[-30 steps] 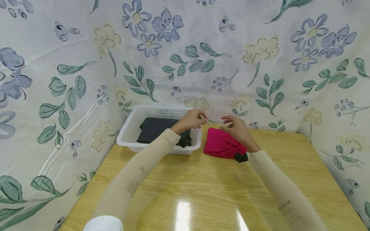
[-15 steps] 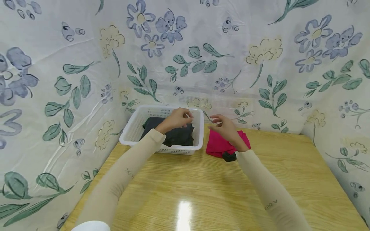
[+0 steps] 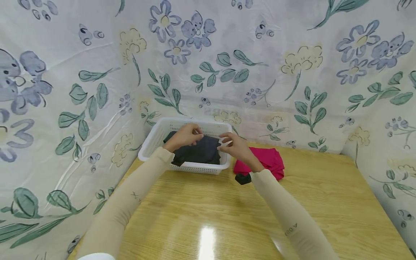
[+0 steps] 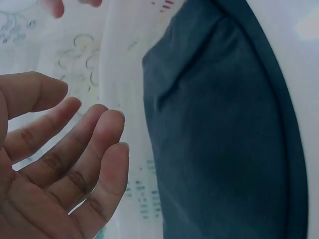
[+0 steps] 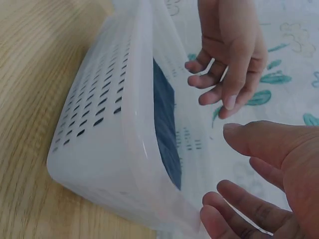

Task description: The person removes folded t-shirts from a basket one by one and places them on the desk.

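Wooden table [image 3: 182, 213]; hands [image 3: 185, 137] loosely curled near basket [image 3: 208, 167].

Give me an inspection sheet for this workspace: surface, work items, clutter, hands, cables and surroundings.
Surface: wood-grain table, glossy, with bright reflections near the front.
Work items: white perforated basket holding dark cloth; pinkish-red cloth, folded and creased, on the table right of the basket.
Clutter: nothing seen.
Hands: left hand above the basket, fingers loosely bent, holding nothing; right hand by the basket's right rim, fingers loosely bent, holding nothing; whether it touches the rim is unclear.
Cables: nothing seen.
Surroundings: pale floral sheeting behind and on both sides.
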`<move>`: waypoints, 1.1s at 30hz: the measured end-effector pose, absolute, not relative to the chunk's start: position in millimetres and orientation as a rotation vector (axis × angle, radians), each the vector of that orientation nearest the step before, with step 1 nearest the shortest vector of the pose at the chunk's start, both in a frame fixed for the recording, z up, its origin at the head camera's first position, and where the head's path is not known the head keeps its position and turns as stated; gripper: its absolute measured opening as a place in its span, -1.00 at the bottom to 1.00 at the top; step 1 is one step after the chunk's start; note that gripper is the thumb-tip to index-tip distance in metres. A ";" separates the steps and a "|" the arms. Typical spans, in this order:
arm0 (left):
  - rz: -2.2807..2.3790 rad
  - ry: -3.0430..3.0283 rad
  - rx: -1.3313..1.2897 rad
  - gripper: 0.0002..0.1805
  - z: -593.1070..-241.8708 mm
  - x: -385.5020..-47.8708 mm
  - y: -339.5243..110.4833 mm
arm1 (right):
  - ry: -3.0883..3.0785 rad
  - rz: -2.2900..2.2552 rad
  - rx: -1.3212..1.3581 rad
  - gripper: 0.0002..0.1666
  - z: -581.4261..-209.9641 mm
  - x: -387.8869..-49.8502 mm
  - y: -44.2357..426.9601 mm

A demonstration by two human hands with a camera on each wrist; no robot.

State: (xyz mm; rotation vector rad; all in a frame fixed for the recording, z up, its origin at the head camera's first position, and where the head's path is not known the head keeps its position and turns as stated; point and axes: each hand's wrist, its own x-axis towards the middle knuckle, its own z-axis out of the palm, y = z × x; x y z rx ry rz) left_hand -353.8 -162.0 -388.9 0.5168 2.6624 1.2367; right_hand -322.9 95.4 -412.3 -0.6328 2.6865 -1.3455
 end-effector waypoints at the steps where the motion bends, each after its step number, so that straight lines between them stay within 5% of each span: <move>1: 1.232 2.667 0.511 -0.70 -390.1 -354.9 -165.0 | 2.689 -1.320 -0.648 -0.36 -412.2 -322.7 91.6; 20: 1.099 2.771 0.292 -0.70 -392.2 -357.1 -216.7 | 2.698 -1.119 -0.747 -0.30 -415.5 -320.3 39.2; 33: 1.056 2.810 0.193 -0.69 -395.8 -363.2 -246.1 | 2.727 -1.104 -0.418 -0.22 -427.2 -320.1 21.3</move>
